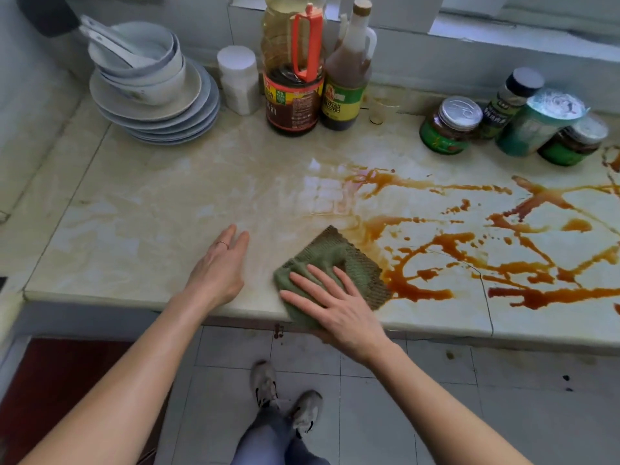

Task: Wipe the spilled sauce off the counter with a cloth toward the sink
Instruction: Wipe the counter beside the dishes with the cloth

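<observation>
Spilled sauce (419,294) is seen as dark orange-brown streaks and drops across the right half of a pale marble counter (151,213), reaching from near the front edge back toward the jars. The left half of the counter carries only a faint yellowish film. No sink is visible, so the wiping direction cannot be confirmed.

At the back left, a stack of plates and bowls (154,105) with spoons is set. Two tall bottles (292,95) and a white canister (238,78) are placed at the back centre, and a cluster of jars (449,129) at the back right, just beside the spill.

A green cloth (339,253) is laid at the spill's left margin, its lower corner hanging over the front edge. It is pressed down by the right hand (339,307), fingers straight and spread, with nothing gripped. The left hand (218,270) is rested flat on the counter beside it, fingers relaxed, with nothing held.

Sauce could be pushed over the front edge, since thick streaks lie close to it; a drip (278,332) is seen there. A soaked cloth could smear, not lift. The jars could be knocked by a wide sweep.
</observation>
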`<state>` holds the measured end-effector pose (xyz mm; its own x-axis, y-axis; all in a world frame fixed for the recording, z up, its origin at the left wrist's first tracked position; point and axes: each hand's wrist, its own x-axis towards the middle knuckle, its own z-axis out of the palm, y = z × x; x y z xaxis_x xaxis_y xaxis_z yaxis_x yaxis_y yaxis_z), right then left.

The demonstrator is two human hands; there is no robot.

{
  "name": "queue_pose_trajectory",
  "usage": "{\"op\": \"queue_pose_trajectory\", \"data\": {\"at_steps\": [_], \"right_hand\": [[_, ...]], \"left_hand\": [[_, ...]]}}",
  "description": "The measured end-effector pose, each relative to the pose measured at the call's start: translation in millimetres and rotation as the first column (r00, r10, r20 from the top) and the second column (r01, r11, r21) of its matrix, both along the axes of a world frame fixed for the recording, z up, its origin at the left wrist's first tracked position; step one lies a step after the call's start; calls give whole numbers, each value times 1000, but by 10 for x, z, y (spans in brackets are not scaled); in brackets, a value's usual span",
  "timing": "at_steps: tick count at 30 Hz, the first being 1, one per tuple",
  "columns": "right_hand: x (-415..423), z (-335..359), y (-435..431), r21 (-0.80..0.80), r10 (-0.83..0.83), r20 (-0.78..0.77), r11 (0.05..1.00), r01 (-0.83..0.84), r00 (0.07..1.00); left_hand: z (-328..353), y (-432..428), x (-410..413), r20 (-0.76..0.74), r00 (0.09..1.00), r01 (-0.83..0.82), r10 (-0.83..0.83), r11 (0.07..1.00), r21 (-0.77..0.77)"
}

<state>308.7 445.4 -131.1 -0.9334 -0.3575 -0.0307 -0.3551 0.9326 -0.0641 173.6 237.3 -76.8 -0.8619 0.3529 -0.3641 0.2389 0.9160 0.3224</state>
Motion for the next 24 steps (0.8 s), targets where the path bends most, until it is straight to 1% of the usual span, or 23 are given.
{"op": "queue_pose_trajectory", "data": {"at_steps": [3, 8, 10, 12, 13, 15, 16, 18, 21, 24], "right_hand": [[98, -7, 154, 1, -54, -7, 999, 54, 998], [0, -13, -247, -50, -168, -43, 985, 166, 985], [-25, -13, -218, -42, -119, -31, 992, 118, 992], [4, -13, 3, -6, -74, -20, 997, 74, 997], [39, -11, 139, 1, -103, -21, 995, 103, 994], [112, -9, 360, -19, -249, -47, 968, 249, 967], [133, -4, 388, -33, -323, -51, 946, 322, 945], [106, 10, 257, -47, -400, -42, 916, 398, 916], [-84, 45, -141, -82, -384, 3, 920, 383, 923], [-298, 50, -225, -97, -299, 6, 950, 298, 954]], "left_hand": [[1, 0, 5, 4, 1000, -9, 9, 1000, 15], [-26, 32, 8, 1, 1000, -17, 17, 1000, 5], [-30, 28, 11, 0, 1000, -18, 18, 1000, 1], [-30, -5, 6, 5, 1000, -21, 21, 1000, 10], [-28, -18, 4, 7, 1000, -17, 17, 1000, 17], [-25, -24, 10, 6, 1000, -10, 10, 1000, 21], [-27, -21, 10, 6, 1000, -9, 9, 1000, 23], [-18, 16, 28, 6, 1000, -18, 18, 1000, 25], [28, 109, 45, -8, 1000, -29, 29, 1000, -5], [110, 210, 17, -22, 998, -56, 55, 997, -44]]}}
